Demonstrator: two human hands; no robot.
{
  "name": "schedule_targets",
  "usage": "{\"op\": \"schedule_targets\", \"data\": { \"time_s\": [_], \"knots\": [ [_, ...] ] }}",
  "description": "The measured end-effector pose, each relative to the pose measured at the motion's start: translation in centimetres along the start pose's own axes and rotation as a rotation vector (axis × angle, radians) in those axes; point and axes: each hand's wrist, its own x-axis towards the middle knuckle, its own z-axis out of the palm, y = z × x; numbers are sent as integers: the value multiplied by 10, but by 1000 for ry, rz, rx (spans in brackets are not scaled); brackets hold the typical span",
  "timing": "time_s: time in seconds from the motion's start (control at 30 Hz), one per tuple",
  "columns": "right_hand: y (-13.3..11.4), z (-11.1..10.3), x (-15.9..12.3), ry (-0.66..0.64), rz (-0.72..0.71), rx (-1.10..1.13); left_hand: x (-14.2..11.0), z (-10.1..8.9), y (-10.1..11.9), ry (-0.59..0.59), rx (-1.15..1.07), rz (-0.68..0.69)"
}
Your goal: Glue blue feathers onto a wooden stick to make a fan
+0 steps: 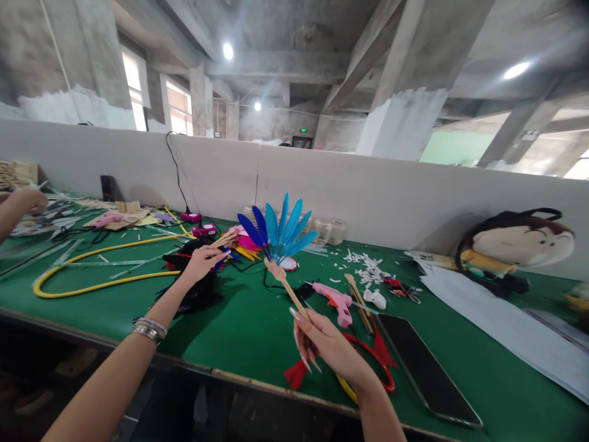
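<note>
My right hand [324, 344] grips the lower end of a thin wooden stick and holds it up over the green table [248, 319]. Fixed to the stick's top is a fan of blue feathers [278, 230]. My left hand [202, 261], with silver bracelets on the wrist, reaches forward to a heap of coloured feathers [242, 242] and pinches one or more wooden-stemmed feathers there. Beneath that hand lies a dark pile of black feathers [197, 288].
A pink glue gun [338, 301], red scissors [377, 356], a dark phone [426, 368], white scraps and papers lie right of my hands. A yellow hose [92, 258] loops at left. Another person's hand [27, 199] works far left. A plush bag [515, 242] leans against the partition.
</note>
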Motion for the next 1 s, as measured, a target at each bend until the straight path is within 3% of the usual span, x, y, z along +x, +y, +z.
{"op": "schedule_targets", "data": {
  "time_s": [0.27,0.37,0.6,0.83,1.0],
  "knots": [
    [1,10,11,142,-117,26,-6,14,49,113,-425,-164],
    [8,20,18,181,-181,21,-21,32,65,158,-549,-238],
    [12,28,23,301,-243,-40,-62,80,96,86,-800,-376],
    [13,28,22,364,-232,-15,-77,99,108,44,-873,-459],
    [18,28,25,352,-340,3,-81,102,107,62,-918,-534]
  ]
}}
